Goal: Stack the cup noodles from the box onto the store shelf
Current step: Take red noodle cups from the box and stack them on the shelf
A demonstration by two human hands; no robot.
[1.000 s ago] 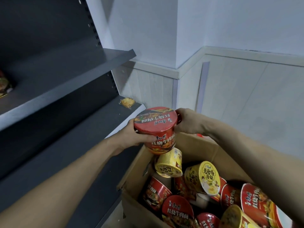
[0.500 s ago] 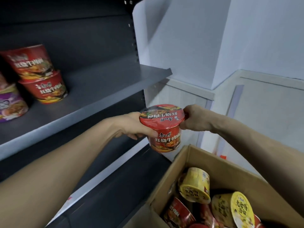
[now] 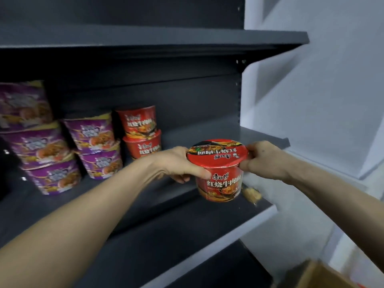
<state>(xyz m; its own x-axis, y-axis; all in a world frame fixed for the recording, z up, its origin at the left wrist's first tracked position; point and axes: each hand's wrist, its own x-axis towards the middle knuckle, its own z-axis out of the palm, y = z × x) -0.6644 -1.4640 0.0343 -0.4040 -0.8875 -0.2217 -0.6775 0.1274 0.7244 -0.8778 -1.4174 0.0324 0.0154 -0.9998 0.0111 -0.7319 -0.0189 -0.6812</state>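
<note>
I hold the red cup noodle (image 3: 218, 170) at centre frame, left hand (image 3: 178, 165) and right hand (image 3: 262, 158) curled round its rim to keep it level, in front of the shelf (image 3: 207, 129) beside the red stack (image 3: 141, 134).

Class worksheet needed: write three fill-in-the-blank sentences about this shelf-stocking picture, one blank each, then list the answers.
1. The left hand and right hand grip one cup noodle whose colour is ____.
2. The matching stack on the shelf is ____ cups high.
3. The neighbouring cups left of that stack are coloured ____.

Answers: red; two; purple
</note>
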